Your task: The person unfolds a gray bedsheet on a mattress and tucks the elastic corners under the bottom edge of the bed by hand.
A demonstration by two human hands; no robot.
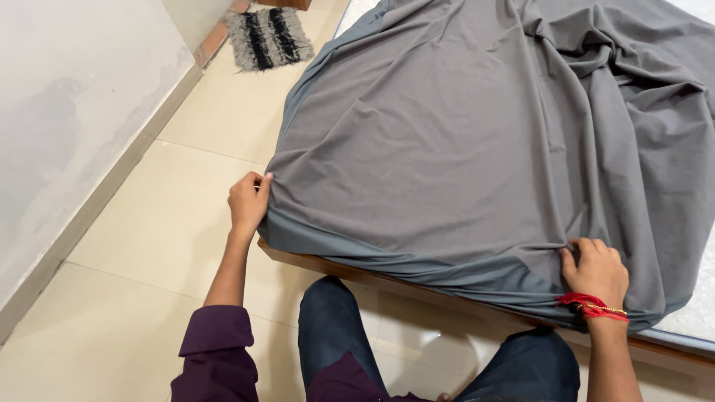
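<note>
The grey sheet [462,141] is lying spread over the bed [328,264], hanging past its wooden edge. The left hand [248,201] is pinching the sheet's corner; the right hand [596,272] is gripping bunched fabric at the edge. A striped mat [268,37] is lying on the floor [149,246].

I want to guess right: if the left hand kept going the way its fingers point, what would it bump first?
Probably the grey sheet. The left hand already grips its corner, fingers pointing up and rightward over the bed, so more sheet lies straight ahead.

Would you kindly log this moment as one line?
left hand: gripping grey sheet corner | right hand: pinching sheet edge | bed frame below
</note>
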